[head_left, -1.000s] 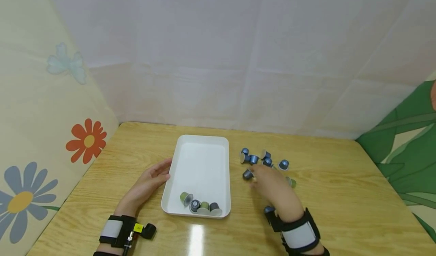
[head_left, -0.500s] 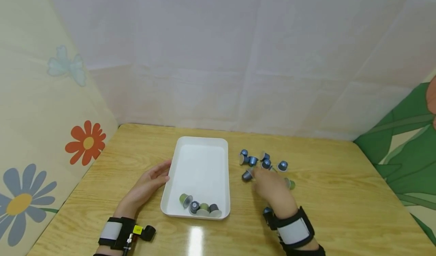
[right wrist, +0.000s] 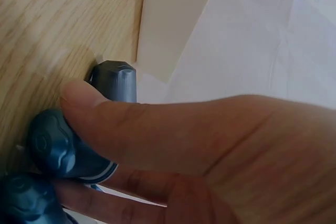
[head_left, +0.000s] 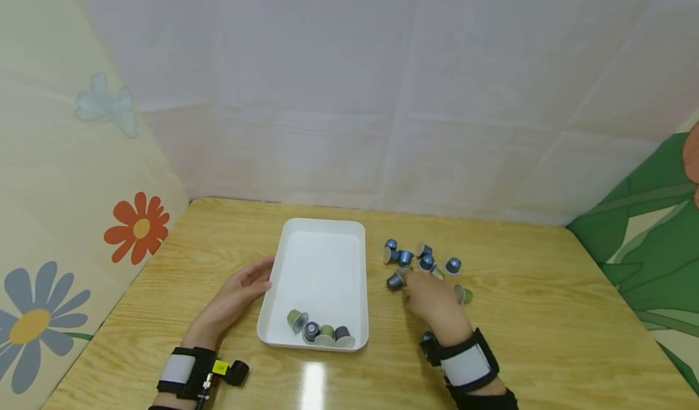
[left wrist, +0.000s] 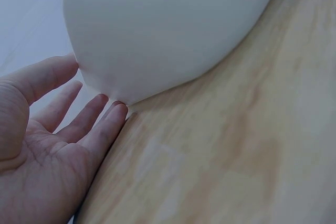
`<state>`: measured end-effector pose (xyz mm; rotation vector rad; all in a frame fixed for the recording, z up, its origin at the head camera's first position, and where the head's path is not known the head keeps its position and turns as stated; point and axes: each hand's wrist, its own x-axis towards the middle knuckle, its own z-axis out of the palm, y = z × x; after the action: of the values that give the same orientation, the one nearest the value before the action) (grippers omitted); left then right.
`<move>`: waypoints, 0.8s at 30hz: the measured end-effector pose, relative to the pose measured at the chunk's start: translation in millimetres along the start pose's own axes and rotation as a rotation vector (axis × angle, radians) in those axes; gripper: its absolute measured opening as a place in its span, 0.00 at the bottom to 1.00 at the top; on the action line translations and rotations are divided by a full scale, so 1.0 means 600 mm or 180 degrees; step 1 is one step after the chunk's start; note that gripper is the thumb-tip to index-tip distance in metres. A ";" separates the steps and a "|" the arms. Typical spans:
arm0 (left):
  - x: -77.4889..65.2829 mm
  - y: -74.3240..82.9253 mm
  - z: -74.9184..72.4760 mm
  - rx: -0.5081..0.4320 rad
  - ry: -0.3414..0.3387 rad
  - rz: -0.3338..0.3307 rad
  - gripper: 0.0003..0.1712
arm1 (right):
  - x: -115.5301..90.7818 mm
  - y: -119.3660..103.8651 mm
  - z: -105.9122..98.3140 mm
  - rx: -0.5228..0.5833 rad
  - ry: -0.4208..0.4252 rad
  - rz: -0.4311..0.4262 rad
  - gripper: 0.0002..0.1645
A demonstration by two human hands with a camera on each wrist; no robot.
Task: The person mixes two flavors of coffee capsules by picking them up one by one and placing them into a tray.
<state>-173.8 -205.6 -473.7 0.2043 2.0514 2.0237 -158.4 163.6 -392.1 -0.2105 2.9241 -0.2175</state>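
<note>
My left hand rests beside the white tray; in the left wrist view its thumb and loosely extended fingertips touch the tray's outer wall. In the tray's near end lie several green and dark grey coffee capsules. To the right of the tray, my right hand is low over the table with curled fingers, gripping a dark grey capsule at its rim. Up close, its thumb covers part of a dark capsule and a blue-green one. The fingertips behind are partly hidden.
Several blue capsules are scattered beyond the right hand, one of them farther right. Green capsules lie close beside the hand. A blue capsule sits by the right wrist. A white cloth wall stands behind the wooden table.
My right hand has drawn slightly back, uncovering a green capsule beyond it, and the dark grey capsule at its fingertips has turned a little. The left hand and the tray stay in place.
</note>
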 end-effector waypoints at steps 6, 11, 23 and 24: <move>-0.001 0.000 0.000 0.0026 -0.0001 0.0025 0.39 | 0.003 0.001 0.005 0.0000 0.0013 0.0010 0.23; -0.002 0.001 0.000 0.0031 0.0014 0.0011 0.38 | 0.004 0.000 0.005 0.0032 -0.0004 0.0021 0.27; -0.003 0.000 0.000 0.0021 0.0036 0.0022 0.38 | 0.002 0.006 0.001 0.0075 0.0138 -0.0064 0.13; -0.003 -0.001 -0.002 0.0026 0.0031 0.0044 0.38 | 0.003 0.005 0.001 0.0057 0.0165 -0.0077 0.11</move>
<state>-172.3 -207.0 -474.4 0.2112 2.0701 2.0287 -160.1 166.1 -393.2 -0.2412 2.9710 -0.2567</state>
